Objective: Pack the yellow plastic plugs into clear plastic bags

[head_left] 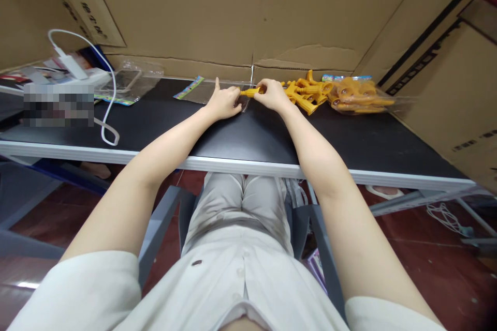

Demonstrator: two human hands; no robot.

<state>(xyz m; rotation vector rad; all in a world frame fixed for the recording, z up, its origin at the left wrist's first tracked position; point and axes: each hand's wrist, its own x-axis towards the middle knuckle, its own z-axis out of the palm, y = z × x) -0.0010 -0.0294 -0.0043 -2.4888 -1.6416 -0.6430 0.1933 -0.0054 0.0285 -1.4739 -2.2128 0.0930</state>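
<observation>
My right hand (274,95) is closed round a yellow plastic toy (250,92), its tip pointing left toward a clear plastic bag (209,91) with a colourful header. My left hand (224,102) rests on that bag's open end, pinching it with the forefinger raised. Both hands meet near the far middle of the black table (240,137). Right of my right hand lies a pile of loose yellow toys (306,94), touching my wrist area.
Bagged yellow toys (359,95) lie at the far right. At the far left are empty clear bags (132,83), a white charger with cable (77,64) and a blurred item. Cardboard walls (248,10) close the back and right. My knees sit under the table's front edge.
</observation>
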